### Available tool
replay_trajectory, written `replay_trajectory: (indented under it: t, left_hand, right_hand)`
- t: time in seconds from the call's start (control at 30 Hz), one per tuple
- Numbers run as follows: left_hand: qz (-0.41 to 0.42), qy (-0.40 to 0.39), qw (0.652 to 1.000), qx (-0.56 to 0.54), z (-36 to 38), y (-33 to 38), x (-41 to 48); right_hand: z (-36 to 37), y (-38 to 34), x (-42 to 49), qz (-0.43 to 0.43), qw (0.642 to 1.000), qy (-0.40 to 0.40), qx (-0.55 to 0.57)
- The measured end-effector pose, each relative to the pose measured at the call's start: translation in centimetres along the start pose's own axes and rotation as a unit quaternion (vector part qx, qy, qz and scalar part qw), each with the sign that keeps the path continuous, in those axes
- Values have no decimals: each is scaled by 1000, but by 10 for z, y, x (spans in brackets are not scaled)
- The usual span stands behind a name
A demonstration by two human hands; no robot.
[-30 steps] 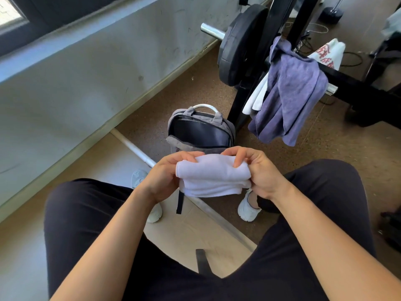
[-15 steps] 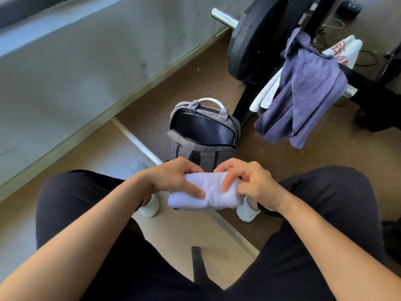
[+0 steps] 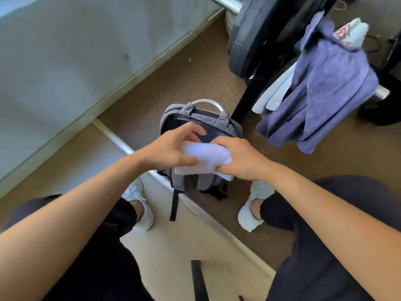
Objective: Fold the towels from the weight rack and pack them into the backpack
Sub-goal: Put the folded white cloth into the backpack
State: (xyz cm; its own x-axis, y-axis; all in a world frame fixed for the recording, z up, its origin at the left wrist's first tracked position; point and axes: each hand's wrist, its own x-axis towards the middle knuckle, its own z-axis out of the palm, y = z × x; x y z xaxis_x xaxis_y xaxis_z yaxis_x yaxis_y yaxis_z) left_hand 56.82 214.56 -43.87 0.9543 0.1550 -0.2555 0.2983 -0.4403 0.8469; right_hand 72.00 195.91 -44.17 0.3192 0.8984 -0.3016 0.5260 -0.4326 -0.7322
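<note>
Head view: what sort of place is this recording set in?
Most likely a gym or workout room: a black weight plate on a steel barbell, a black rack with a purple towel draped over it.

A grey wall [image 3: 65, 51] with a pale skirting strip [image 3: 121, 88] is seen along the left edge of the brown speckled floor [image 3: 195, 68]. The near left part of the floor is covered by a beige board [image 3: 173, 257], bordered by a light metal strip [image 3: 112, 135]. One white shoe [image 3: 138, 205] is placed on the board, the other shoe [image 3: 251, 209] on the brown floor.
</note>
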Motion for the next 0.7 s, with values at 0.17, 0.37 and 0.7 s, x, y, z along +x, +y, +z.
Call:
replay_trajectory:
  t: [0.17,0.37,0.7]
  left_hand:
    - [-83,133,988,15,-26,-55,44]
    - [-44,37,961,270,-24,-105,62]
    - [32,-17,909,416,-8,-128,55]
  right_hand:
    - [-2,22,49,42,987,149,30]
    - [33,52,102,36,992,118,-8]
    - [119,137,154,90,943,-141,-288]
